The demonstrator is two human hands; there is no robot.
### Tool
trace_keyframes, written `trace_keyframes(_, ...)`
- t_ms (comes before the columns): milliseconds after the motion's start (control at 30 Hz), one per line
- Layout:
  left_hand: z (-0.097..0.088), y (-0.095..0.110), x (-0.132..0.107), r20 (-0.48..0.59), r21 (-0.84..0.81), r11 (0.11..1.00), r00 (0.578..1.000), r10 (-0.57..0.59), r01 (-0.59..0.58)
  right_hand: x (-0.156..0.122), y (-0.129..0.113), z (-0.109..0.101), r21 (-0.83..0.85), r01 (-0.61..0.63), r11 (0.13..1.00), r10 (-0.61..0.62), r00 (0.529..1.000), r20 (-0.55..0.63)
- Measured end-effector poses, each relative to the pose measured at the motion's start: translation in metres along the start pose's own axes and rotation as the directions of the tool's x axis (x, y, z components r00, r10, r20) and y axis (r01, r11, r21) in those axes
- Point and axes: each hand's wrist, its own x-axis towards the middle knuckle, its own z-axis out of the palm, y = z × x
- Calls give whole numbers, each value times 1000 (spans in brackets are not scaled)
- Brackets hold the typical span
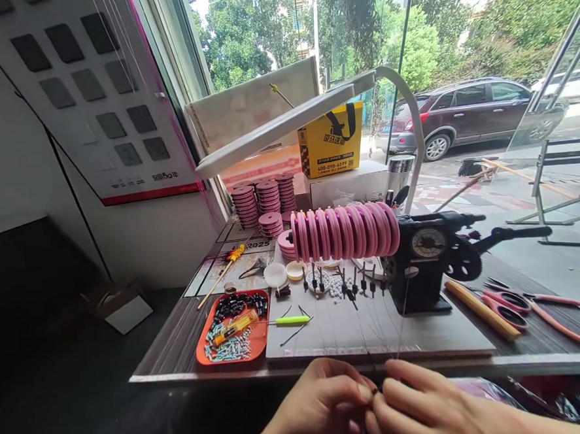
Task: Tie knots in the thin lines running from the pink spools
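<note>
Head view: left hand and right hand fingers pinch a tiny dark bead together below the worktop's front edge

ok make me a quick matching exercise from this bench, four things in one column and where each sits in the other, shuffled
Things:
1. orange tray
2. scissors
3. yellow box
4. row of pink spools

Places:
A. on top of a white box by the window
B. on the winder's shaft, left of the black dial
C. near left corner of the table, holding small beads
D. right of the black winder, beside a wooden stick

Pairs: 1-C, 2-D, 3-A, 4-B
</note>
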Motion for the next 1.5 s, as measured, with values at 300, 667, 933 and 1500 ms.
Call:
trace_keyframes(300, -13, -16, -8, 162, 718, 380, 671, 723, -583, 14, 4, -8, 628, -450, 635, 450, 876, 172)
trace_keyframes(667, -19, -25, 2, 766, 612, -769, -103, 634, -182, 38, 26, -3, 789, -575, -218, 524, 613, 591)
trace_keyframes(933, -8, -6, -2, -11, 177, 972, 987, 160, -155, 5, 5, -16, 357, -221, 907, 173, 972, 161)
trace_keyframes(1500, -15, -33, -4, 272, 871, -114, 276, 922, -478, 26, 10, -6, 820, -567, 84, 636, 664, 394)
